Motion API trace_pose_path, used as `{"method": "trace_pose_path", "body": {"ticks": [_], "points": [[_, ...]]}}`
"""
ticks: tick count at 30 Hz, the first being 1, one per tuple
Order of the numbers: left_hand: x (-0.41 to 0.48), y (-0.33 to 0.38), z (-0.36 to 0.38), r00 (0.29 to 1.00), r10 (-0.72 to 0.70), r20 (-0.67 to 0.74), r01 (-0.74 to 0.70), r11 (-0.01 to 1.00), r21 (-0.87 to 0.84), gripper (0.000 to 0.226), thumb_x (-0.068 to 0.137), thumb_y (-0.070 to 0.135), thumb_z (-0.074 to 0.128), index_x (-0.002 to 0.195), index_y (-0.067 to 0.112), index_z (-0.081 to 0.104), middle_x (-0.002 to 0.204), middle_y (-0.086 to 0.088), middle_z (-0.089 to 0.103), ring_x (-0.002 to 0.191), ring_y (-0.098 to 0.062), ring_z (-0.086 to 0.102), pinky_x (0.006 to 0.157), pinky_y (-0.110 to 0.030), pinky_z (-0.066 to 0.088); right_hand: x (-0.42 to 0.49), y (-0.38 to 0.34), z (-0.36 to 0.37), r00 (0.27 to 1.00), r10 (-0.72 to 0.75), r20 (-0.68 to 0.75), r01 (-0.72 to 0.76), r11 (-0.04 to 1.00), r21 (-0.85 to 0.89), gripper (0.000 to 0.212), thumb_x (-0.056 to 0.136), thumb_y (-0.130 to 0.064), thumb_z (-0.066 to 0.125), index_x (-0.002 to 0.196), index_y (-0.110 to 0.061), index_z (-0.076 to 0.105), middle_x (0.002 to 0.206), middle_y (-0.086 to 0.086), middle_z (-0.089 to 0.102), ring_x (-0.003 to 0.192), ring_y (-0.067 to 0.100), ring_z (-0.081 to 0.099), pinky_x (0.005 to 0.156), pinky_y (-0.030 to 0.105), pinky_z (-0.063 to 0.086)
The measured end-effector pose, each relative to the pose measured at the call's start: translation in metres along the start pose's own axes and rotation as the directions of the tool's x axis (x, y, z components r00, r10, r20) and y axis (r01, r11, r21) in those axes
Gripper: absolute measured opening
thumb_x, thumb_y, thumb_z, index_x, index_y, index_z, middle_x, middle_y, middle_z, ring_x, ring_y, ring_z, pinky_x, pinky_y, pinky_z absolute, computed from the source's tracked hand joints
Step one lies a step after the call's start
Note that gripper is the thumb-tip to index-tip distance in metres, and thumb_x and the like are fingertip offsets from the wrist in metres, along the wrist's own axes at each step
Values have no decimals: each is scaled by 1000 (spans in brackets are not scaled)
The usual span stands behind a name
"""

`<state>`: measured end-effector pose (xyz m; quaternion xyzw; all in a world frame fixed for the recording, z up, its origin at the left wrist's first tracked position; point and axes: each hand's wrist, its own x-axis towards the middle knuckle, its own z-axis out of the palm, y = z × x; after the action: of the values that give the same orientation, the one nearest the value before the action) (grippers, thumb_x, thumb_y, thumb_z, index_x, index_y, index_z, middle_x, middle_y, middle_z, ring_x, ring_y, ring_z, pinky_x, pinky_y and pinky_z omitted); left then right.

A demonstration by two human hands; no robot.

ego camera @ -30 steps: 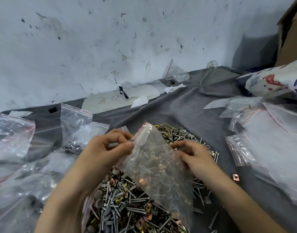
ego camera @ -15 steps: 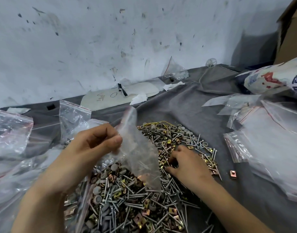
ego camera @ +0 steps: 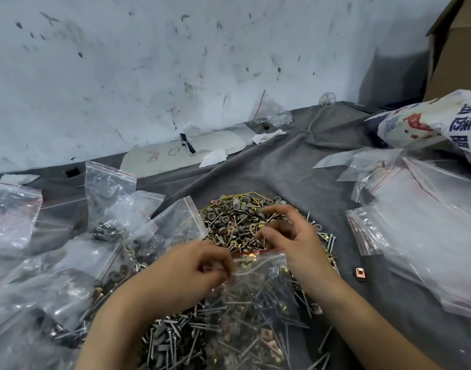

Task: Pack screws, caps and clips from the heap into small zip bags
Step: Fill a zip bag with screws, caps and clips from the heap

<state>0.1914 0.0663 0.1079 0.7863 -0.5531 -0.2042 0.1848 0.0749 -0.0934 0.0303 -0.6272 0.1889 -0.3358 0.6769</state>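
The left hand (ego camera: 191, 273) is pinching the left end of the mouth of a clear zip bag (ego camera: 250, 311), with its thumb and curled fingers closing on the plastic. The bag is lying across the near part of the heap (ego camera: 237, 225) of screws, caps and clips. Its red-lined mouth is facing away from the person, and screws and a few clips are showing through the plastic.

The right hand (ego camera: 295, 247) is hovering at the right end of the bag's mouth, over the heap, with its fingers and thumb curling toward each other. Whether it is gripping a piece or the bag's edge cannot be told.

The heap is sitting in the middle of the grey-covered table (ego camera: 282, 169). Filled bags (ego camera: 109, 193) are crowding the left side, and a stack of empty bags (ego camera: 416, 236) is lying on the right. One copper clip (ego camera: 359, 273) is lying alone between the heap and that stack. A printed sack (ego camera: 442, 121) is resting at the far right, with a cardboard box (ego camera: 458, 49) standing behind it against the marked wall (ego camera: 175, 62).
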Motion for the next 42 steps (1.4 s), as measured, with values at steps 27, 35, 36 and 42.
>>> {"method": "trace_pose_path", "body": {"ticks": [27, 35, 36, 42], "points": [[8, -9, -3, 886, 127, -447, -150, 989, -16, 11, 80, 33, 53, 77, 30, 63, 87, 14, 63, 89, -1, 57, 76, -16, 42, 2, 29, 4, 996, -62, 70, 84, 267, -960, 21, 86, -46, 61, 89, -25, 67, 113, -13, 49, 114, 11, 30, 93, 32, 25], [10, -2, 2, 934, 156, -322, -170, 985, -14, 9, 79, 32, 50, 72, 34, 57, 92, 13, 63, 91, -1, 56, 84, -18, 40, 3, -6, -1, 995, -18, -101, 20, 1000, 15, 12, 83, -6, 67, 82, -18, 70, 76, -4, 70, 72, 8, 65, 68, 21, 53], [11, -1, 4, 945, 158, -288, -169, 985, -16, 10, 80, 32, 51, 73, 32, 58, 93, 12, 62, 91, -1, 56, 86, -21, 41, 2, -9, -2, 999, -5, -42, 10, 992, 125, 12, 80, -8, 67, 80, -19, 72, 76, -2, 70, 72, 9, 66, 68, 21, 54], [12, 0, 7, 959, 169, -228, -178, 984, -16, 11, 86, 24, 56, 81, 23, 66, 96, 13, 62, 94, -1, 56, 89, -26, 40, -1, -15, -5, 982, -1, 186, -50, 962, 268, 16, 80, -7, 64, 76, -17, 76, 75, 2, 71, 70, 12, 67, 64, 22, 53]]}}
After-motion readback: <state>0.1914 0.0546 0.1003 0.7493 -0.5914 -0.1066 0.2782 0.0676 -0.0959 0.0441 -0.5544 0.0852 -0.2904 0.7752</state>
